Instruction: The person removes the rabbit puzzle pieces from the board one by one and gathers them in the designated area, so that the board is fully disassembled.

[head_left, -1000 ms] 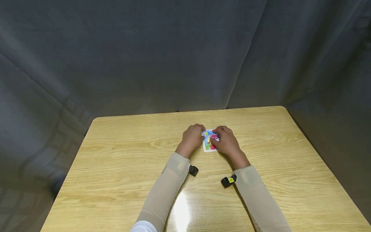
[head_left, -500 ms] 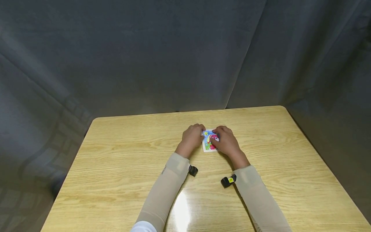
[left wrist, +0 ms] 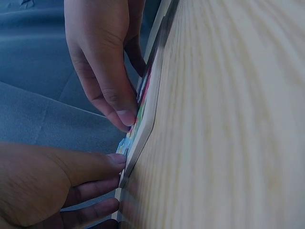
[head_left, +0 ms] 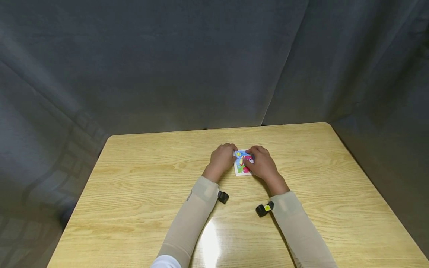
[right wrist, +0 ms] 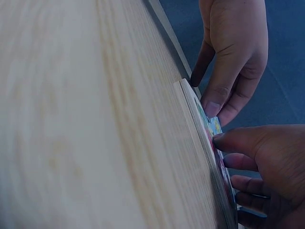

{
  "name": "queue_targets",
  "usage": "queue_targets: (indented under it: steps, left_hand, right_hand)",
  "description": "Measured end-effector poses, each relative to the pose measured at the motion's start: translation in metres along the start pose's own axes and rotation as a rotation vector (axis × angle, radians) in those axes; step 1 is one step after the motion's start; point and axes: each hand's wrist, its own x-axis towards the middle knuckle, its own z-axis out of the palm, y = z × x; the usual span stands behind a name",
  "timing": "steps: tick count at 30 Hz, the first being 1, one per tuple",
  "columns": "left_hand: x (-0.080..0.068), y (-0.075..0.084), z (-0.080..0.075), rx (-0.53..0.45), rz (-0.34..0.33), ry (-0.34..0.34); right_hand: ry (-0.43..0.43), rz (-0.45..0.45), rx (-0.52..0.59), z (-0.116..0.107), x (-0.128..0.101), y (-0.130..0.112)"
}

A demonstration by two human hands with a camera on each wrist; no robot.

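A small puzzle board (head_left: 240,170) with a colourful picture lies flat at the middle of the wooden table (head_left: 140,178). My left hand (head_left: 222,158) rests at its left edge; in the left wrist view the thumb and fingertips of that left hand (left wrist: 43,186) touch the edge of the board (left wrist: 147,109). My right hand (head_left: 263,164) covers the board's right part. The right hand (left wrist: 102,57) presses a fingertip down on the picture. From the right wrist, the right hand (right wrist: 267,157) and left hand (right wrist: 233,52) meet over the board (right wrist: 200,114).
Dark grey curtains hang behind the table and on both sides. Black wrist cameras (head_left: 223,196) (head_left: 264,209) sit on my beige sleeves. A bright glare patch (head_left: 210,242) lies on the near tabletop. The table's edges (head_left: 218,129) are rounded at the far corners.
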Motion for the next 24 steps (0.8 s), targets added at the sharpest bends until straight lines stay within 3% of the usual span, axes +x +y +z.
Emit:
queue_targets:
  steps: [12,19,24]
  left_hand:
    - [0.001,-0.010,0.001,-0.044,-0.021,-0.001]
    - [0.001,-0.019,0.000,-0.144,-0.006,-0.006]
    - [-0.004,-0.033,-0.012,-0.222,-0.010,-0.014]
  right_hand:
    - [-0.027,0.004,0.000,0.002,0.003,-0.001]
    - [-0.011,-0.001,0.002,-0.001,0.004,0.004]
    - [-0.005,0.013,0.005,0.000,0.005,0.009]
